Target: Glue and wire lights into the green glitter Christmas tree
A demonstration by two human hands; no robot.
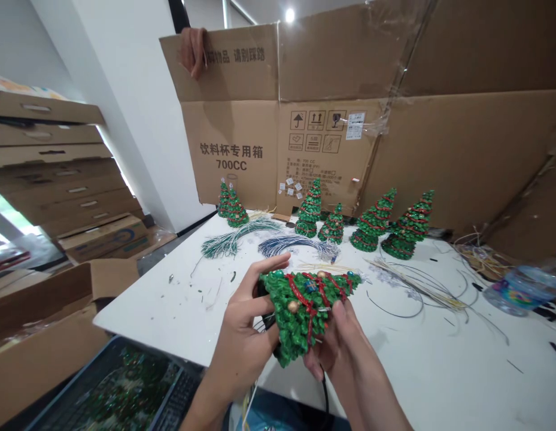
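A small green Christmas tree figurine (295, 323), with red garland and gold and blue baubles, lies tilted on its side between my hands above the table's front edge. Its tip points right and its base faces left. My left hand (248, 326) grips the base end, fingers reaching round the underside and partly hidden. Near the middle and tip, my right hand (343, 341) holds the tree with the thumb pressed on its front. Some thin wires show by the left fingers at the base. A dark cable (325, 392) hangs below my right hand.
Several similar trees (309, 209) stand along the back of the white table (170, 311). Green wires (233, 239), blue wires (295, 242) and pale wires (421, 287) lie before them. A plastic bottle (520, 290) is right. Another person's hand (193, 51) grips the cardboard wall (237, 120). A crate (120, 389) sits lower left.
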